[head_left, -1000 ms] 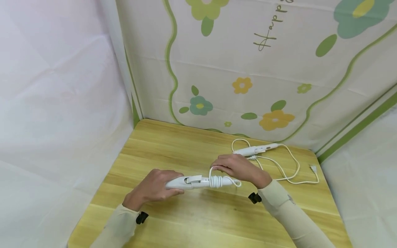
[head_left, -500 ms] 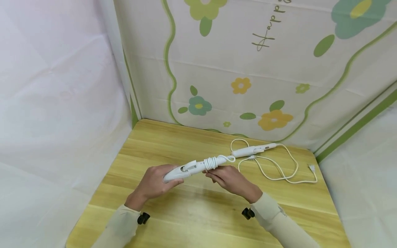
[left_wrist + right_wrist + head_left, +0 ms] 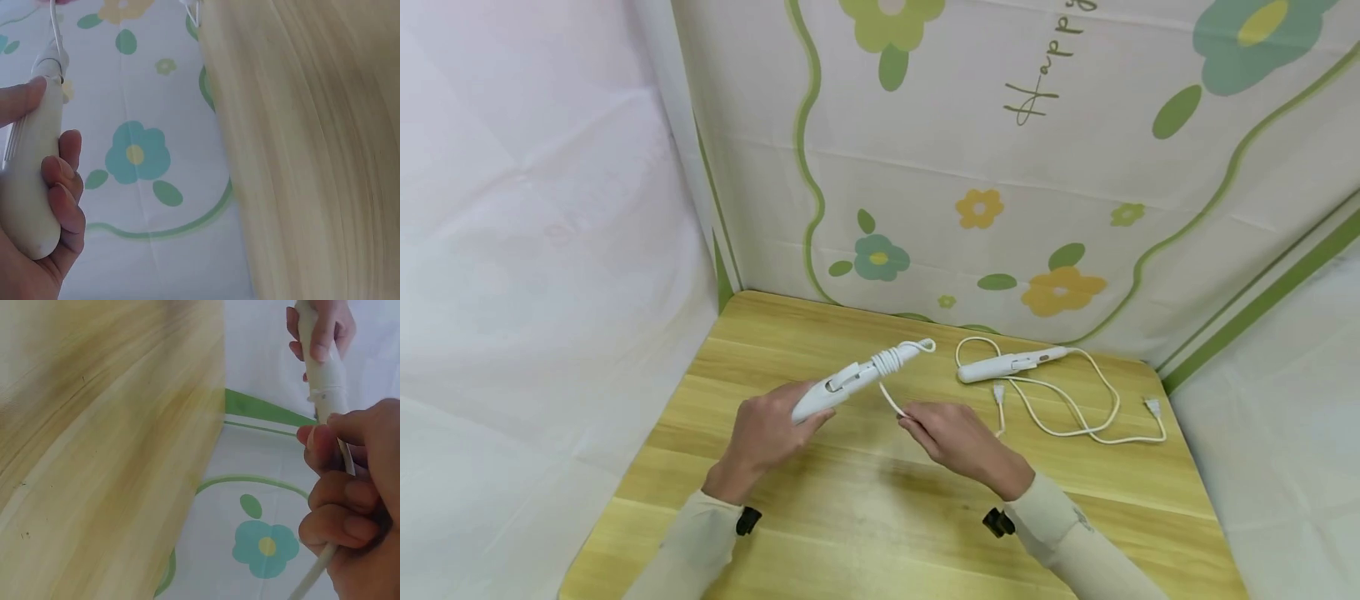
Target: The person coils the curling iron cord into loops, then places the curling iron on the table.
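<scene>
A white curling iron point(image 3: 842, 385) is tilted above the table, its cord end up to the right. My left hand point(image 3: 767, 429) grips its thick rounded end, fingers wrapped round it in the left wrist view. Several turns of white cord point(image 3: 887, 361) circle its narrower part. From those turns the cord runs down to my right hand point(image 3: 958, 437), which pinches it between thumb and forefinger. In the right wrist view the cord's loose part point(image 3: 315, 572) passes under the curled fingers. Its plug point(image 3: 998, 392) shows beyond the right hand.
A second white curling iron point(image 3: 1000, 367) lies at the back right of the wooden table point(image 3: 820, 533). Its cord point(image 3: 1108, 400) loops to the right, ending in a plug point(image 3: 1153, 407). A flower-printed cloth point(image 3: 917, 167) hangs behind the table's back edge.
The right hand, first above the curling iron, has come down in front and below it, drawing the cord along. The iron's cord end has swung up and left.
</scene>
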The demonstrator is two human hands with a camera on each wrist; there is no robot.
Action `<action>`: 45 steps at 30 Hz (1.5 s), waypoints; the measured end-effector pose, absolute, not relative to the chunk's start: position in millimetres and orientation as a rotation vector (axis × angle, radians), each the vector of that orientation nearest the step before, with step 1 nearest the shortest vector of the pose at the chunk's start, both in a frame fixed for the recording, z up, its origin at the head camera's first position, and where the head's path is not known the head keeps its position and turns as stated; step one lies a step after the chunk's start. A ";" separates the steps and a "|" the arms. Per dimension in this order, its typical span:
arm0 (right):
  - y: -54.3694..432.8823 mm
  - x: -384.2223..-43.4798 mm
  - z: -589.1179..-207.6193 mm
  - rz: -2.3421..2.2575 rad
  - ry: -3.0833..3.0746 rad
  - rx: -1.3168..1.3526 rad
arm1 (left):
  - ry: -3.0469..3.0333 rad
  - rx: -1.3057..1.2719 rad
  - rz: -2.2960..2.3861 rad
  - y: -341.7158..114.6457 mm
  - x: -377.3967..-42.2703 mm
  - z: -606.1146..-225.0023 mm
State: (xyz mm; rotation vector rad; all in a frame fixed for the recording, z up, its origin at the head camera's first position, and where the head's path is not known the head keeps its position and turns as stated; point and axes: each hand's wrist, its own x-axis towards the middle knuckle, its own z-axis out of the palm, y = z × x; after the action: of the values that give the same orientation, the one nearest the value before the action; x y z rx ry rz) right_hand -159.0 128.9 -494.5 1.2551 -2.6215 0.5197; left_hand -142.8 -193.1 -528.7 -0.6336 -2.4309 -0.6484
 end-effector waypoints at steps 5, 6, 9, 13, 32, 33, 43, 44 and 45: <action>136.9 -160.8 -484.5 0.483 -2.514 1.319 | -2.478 -0.645 -0.616 -200.3 -144.9 -533.3; 138.5 -162.7 -482.4 0.474 -2.479 1.339 | -2.498 -0.666 -0.613 -200.7 -144.6 -534.3; 141.9 -170.2 -477.1 0.469 -2.392 1.391 | -2.561 -0.743 -0.593 -199.9 -143.5 -535.1; 143.2 -181.7 -471.5 0.489 -2.349 1.438 | -2.618 -0.852 -0.559 -196.8 -142.1 -531.0; 152.5 -208.9 -482.1 0.747 -2.559 1.590 | -2.511 -1.105 -0.983 -194.9 -137.5 -531.1; 153.0 -208.3 -485.4 0.795 -2.547 1.586 | -2.507 -1.075 -1.023 -194.7 -137.1 -531.6; 147.3 -194.3 -509.1 0.787 -2.614 1.430 | -2.477 -0.911 -1.088 -187.2 -137.8 -532.1; 145.9 -193.4 -510.1 0.783 -2.606 1.415 | -2.474 -0.899 -1.076 -186.5 -137.9 -531.7; 144.4 -192.4 -510.8 0.777 -2.581 1.408 | -2.472 -0.886 -1.065 -185.8 -137.8 -530.7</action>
State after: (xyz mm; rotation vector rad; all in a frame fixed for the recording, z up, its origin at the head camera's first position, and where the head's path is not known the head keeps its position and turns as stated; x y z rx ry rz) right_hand -192.4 144.4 -510.8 1.4079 -2.5811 0.7766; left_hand -137.8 -185.8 -530.7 -0.8862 -2.4721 -1.0648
